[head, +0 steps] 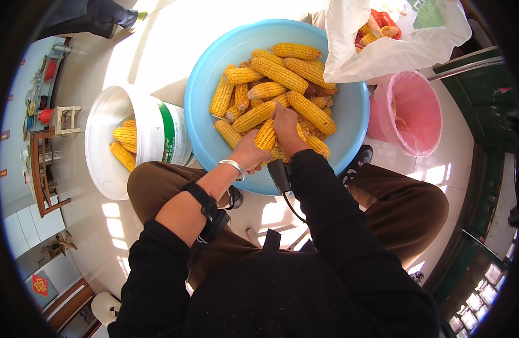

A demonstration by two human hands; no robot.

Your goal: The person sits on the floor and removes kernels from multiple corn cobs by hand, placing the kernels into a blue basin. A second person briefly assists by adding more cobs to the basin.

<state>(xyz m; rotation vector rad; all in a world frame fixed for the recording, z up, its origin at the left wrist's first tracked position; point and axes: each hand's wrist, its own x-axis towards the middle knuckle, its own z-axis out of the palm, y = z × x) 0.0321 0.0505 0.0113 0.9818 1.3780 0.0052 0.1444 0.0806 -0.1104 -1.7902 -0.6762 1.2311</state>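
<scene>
My left hand (pixel 250 153) grips a yellow corn cob (pixel 266 136) over the near part of a blue plastic basin (pixel 192 101). My right hand (pixel 286 122) is at the upper right side of the same cob, fingers bent, its thumb side up. Whether it grips the cob or only presses on it cannot be told. Under and around both hands lie several husked corn cobs (pixel 279 75) inside the basin, over loose kernels or smaller pieces that are partly hidden.
A white bucket (pixel 109 91) with corn cobs stands at the left. Right of the basin is a pink lined bin (pixel 437 114); above it, a white plastic bag (pixel 348 50) holds cobs and red netting. Another person's leg (pixel 90 19) shows at the upper left.
</scene>
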